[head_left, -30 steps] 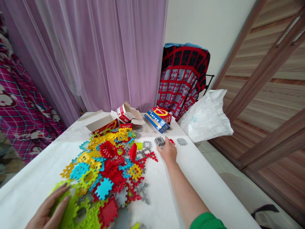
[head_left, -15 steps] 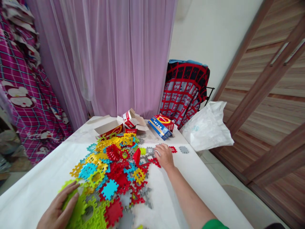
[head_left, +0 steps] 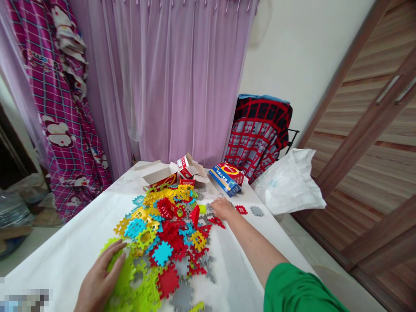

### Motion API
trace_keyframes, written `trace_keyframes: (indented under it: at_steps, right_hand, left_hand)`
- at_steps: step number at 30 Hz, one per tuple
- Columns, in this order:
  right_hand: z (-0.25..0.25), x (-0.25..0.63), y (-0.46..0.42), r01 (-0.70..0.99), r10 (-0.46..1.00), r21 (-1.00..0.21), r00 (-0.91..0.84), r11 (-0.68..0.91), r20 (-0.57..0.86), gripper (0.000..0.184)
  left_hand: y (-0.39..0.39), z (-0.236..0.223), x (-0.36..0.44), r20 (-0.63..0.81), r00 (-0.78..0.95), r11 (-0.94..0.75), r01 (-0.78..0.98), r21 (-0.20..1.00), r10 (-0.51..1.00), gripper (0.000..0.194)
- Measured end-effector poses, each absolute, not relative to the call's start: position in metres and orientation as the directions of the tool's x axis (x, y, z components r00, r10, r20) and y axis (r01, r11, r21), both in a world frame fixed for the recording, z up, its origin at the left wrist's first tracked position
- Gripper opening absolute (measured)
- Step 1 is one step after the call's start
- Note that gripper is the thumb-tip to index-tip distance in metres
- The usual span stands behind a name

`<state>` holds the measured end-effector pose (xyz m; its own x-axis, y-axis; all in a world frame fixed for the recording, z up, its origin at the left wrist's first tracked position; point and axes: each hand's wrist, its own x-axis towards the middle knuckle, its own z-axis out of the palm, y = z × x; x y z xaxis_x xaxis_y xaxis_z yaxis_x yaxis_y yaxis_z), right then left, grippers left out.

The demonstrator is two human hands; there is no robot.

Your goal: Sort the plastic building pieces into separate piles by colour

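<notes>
A heap of interlocking plastic building pieces, in red, yellow, blue, green and grey, spreads over the white-covered table. My left hand lies at the heap's near left side, fingers stretched out over the lime-green pieces. At the right edge of the heap, my right hand is bent down beside a grey piece, its fingers curled. Whatever is under those fingertips is hidden. A red square piece and a separate grey piece lie just right of that hand.
Opened cardboard boxes stand behind the heap, with a blue and red box to their right. A white plastic bag sits at the table's right edge. Beyond are a purple curtain and a wooden wardrobe.
The view has shifted, so everything sits further right and slightly lower. My right hand's fingers are more curled at the grey pieces. My left hand stays on the green pieces.
</notes>
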<state>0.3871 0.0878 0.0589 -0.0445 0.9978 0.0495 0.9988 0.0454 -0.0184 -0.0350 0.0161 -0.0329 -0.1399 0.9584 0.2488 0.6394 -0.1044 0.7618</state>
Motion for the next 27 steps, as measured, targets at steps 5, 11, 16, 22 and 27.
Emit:
trace_keyframes:
  at_steps: [5, 11, 16, 22, 27]
  right_hand:
    - [0.057, 0.39, 0.071, 0.986, 0.979, -0.137, 0.114, -0.091, 0.168, 0.028]
    - [0.022, 0.413, 0.018, 0.917, 0.951, -0.359, 0.252, -0.174, 0.181, 0.038]
    - [-0.004, 0.43, -0.019, 0.85, 0.934, -0.503, 0.292, -0.156, 0.205, 0.036]
    - [-0.021, 0.437, -0.034, 0.751, 0.835, -0.627, 0.47, -0.207, 0.286, 0.037]
    - [-0.021, 0.425, -0.043, 0.76, 0.849, -0.631, 0.431, -0.159, 0.305, 0.024]
  left_hand:
    - [0.015, -0.032, -0.034, 0.266, -0.147, -0.111, 0.646, 0.755, 0.953, 0.056]
    - [0.018, -0.036, -0.037, 0.27, -0.131, -0.129, 0.632, 0.764, 0.954, 0.052]
    - [0.017, -0.03, -0.038, 0.243, -0.108, -0.124, 0.627, 0.769, 0.964, 0.052]
    - [0.012, -0.016, -0.036, 0.201, -0.114, -0.077, 0.658, 0.749, 0.973, 0.054]
    - [0.012, -0.011, -0.035, 0.161, -0.093, -0.06, 0.663, 0.746, 0.983, 0.061]
